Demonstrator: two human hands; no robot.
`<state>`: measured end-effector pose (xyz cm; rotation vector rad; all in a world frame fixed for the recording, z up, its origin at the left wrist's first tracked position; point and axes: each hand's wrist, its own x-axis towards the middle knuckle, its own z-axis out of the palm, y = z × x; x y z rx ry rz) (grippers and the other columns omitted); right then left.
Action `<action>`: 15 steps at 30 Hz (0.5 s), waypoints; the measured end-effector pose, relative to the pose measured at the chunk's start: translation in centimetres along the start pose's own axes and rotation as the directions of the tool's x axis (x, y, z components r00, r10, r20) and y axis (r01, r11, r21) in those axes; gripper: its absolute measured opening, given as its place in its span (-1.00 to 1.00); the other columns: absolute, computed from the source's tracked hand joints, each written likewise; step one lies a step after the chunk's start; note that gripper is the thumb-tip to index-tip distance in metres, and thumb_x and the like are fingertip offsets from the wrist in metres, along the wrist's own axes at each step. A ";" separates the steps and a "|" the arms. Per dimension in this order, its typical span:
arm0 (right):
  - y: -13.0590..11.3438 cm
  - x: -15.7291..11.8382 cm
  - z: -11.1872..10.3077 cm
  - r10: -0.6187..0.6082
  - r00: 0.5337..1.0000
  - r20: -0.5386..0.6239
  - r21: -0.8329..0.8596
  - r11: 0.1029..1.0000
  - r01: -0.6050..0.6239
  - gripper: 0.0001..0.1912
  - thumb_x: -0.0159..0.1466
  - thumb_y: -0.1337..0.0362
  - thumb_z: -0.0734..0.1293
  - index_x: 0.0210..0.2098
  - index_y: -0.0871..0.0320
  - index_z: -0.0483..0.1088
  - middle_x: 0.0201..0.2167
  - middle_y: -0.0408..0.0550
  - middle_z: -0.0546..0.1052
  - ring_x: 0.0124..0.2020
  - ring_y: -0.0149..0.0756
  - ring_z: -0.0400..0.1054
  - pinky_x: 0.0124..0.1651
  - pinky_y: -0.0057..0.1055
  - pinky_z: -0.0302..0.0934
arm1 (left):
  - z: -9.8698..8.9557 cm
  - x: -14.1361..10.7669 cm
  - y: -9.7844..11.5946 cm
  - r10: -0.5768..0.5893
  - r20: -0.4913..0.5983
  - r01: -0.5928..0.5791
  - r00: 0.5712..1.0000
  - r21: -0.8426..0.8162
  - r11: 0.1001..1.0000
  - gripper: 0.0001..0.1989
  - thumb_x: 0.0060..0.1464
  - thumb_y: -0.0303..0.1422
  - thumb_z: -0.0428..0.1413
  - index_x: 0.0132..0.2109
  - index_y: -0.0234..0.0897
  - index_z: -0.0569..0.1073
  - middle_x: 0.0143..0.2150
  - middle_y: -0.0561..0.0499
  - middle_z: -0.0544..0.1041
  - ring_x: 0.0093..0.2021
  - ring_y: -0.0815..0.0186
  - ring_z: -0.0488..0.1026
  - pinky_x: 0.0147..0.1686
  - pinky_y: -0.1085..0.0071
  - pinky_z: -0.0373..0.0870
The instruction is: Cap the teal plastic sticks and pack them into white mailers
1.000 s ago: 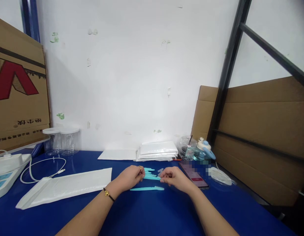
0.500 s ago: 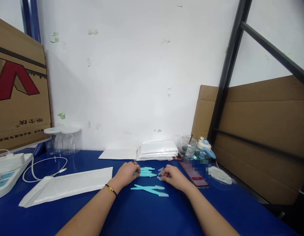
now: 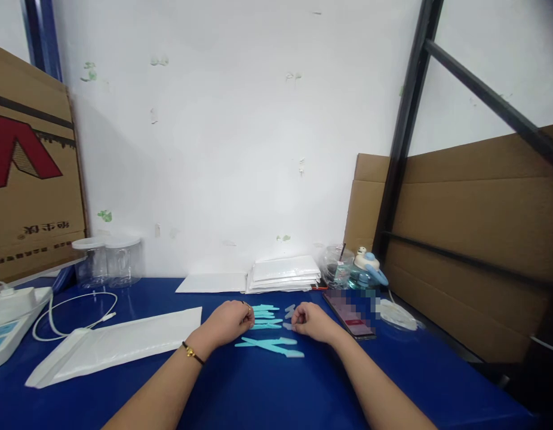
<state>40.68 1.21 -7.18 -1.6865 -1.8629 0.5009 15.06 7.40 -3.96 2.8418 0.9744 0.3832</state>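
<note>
Several turquoise eyebrow razors (image 3: 266, 314) lie in a loose row on the blue table. My left hand (image 3: 234, 322) is curled at their handle ends, fingers closed on the handle of one razor; its palm hides part of them. Small clear blade caps (image 3: 289, 310) lie just right of the razors. My right hand (image 3: 313, 322) rests beside these caps with thumb and fingertips pinched together; what it pinches, if anything, is hidden. Nearer to me, two more razors (image 3: 273, 344) lie crossed on the table, apart from both hands.
A white padded mailer (image 3: 124, 343) lies at left, by a white cable (image 3: 74, 339) and power strip (image 3: 21, 328). Clear jars (image 3: 123, 263) and stacked mailers (image 3: 283, 275) stand along the wall. A phone (image 3: 350, 313) and blue-lidded bottle (image 3: 365, 272) are at right.
The view has shifted slightly. A razor by my left fingertips lies at a slightly different angle. My right hand stays by the clear caps.
</note>
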 end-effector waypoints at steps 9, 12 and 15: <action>-0.5 -0.1 0.0 -0.038 0.998 0.043 0.044 0.998 0.036 -0.91 -0.02 0.45 0.34 -0.55 0.19 0.48 -0.54 -0.09 0.56 -0.52 -0.37 0.37 -0.51 -0.55 0.11 | 0.7 0.2 0.4 0.034 0.042 -0.034 0.999 0.001 0.999 -0.81 -0.03 -0.46 -0.02 -0.40 -0.21 0.48 -0.41 0.04 0.53 -0.40 0.32 0.41 -0.46 0.49 0.15; -0.8 -0.2 0.1 -0.050 0.997 0.051 0.042 0.998 0.048 -0.90 -0.02 0.45 0.33 -0.55 0.19 0.49 -0.54 -0.08 0.57 -0.53 -0.36 0.37 -0.52 -0.54 0.10 | 0.8 0.3 0.4 0.048 0.021 -0.048 0.999 0.009 0.999 -0.82 -0.02 -0.45 -0.02 -0.40 -0.21 0.48 -0.41 0.04 0.53 -0.41 0.32 0.41 -0.46 0.48 0.14; -1.1 -0.3 0.2 -0.077 0.995 0.070 0.064 0.995 0.072 -0.88 -0.02 0.45 0.31 -0.54 0.18 0.50 -0.52 -0.09 0.57 -0.53 -0.37 0.37 -0.51 -0.54 0.11 | 1.0 0.5 0.3 0.056 0.009 -0.056 0.998 0.012 0.998 -0.82 -0.03 -0.45 -0.02 -0.39 -0.20 0.48 -0.41 0.05 0.53 -0.40 0.32 0.41 -0.46 0.48 0.14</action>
